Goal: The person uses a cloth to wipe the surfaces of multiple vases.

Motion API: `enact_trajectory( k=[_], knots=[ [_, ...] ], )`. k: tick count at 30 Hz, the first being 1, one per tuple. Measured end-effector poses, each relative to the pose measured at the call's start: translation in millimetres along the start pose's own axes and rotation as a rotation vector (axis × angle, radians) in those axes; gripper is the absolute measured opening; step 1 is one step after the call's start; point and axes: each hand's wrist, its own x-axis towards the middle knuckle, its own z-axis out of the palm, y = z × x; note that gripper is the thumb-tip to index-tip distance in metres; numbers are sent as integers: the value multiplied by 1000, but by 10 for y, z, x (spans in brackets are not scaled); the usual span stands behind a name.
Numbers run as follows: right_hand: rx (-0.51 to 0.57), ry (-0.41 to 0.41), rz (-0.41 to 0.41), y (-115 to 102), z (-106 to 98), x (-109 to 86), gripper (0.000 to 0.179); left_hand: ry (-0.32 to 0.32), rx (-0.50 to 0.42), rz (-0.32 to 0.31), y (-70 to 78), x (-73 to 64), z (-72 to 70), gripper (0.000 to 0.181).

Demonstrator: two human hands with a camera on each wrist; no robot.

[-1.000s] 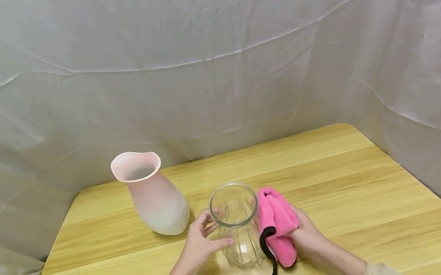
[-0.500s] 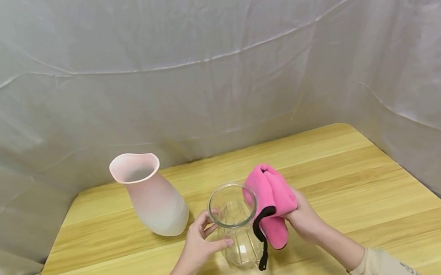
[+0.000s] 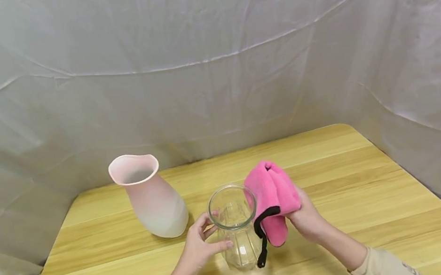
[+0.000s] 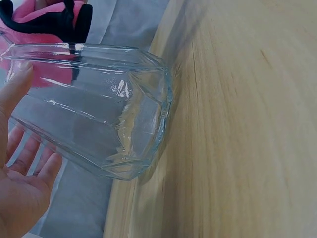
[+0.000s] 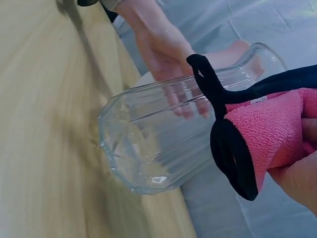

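Observation:
A clear ribbed glass vase [image 3: 243, 250] stands upright on the table. My left hand [image 3: 197, 244] holds it from the left, thumb at the near side and fingers round the far side. In the left wrist view the thumb lies on the glass [image 4: 99, 99]. A folded pink cloth [image 3: 273, 191] with black edging is gripped by my right hand [image 3: 307, 219], against or very near the vase's right side by the rim. A black loop of the edging [image 5: 203, 74] hangs down beside the glass. The cloth covers part of the right fingers.
A taller pink-and-white vase [image 3: 157, 204] with a wavy rim stands on the wooden table [image 3: 368, 210], behind and left of the glass one. Grey fabric [image 3: 213, 86] hangs behind the table and along its sides.
My right hand has moved the pink cloth upward along the glass vase's right side, from its body toward the rim, mostly in the first half second. The left hand stays in place.

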Motion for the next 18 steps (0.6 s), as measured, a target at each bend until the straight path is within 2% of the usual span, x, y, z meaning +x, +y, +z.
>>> enact_trajectory(
  k=[7,11,18],
  knots=[
    [-128,35,110,94,40,-27,64,2,8,1,-1,-11,-1,56],
    [-184,0,115,165,37,-38,63,-3,4,13,-11,-12,-2,57],
    [-362,-40,68,365,-38,-98,60,-15,10,25,-24,-3,-15,55]
  ],
)
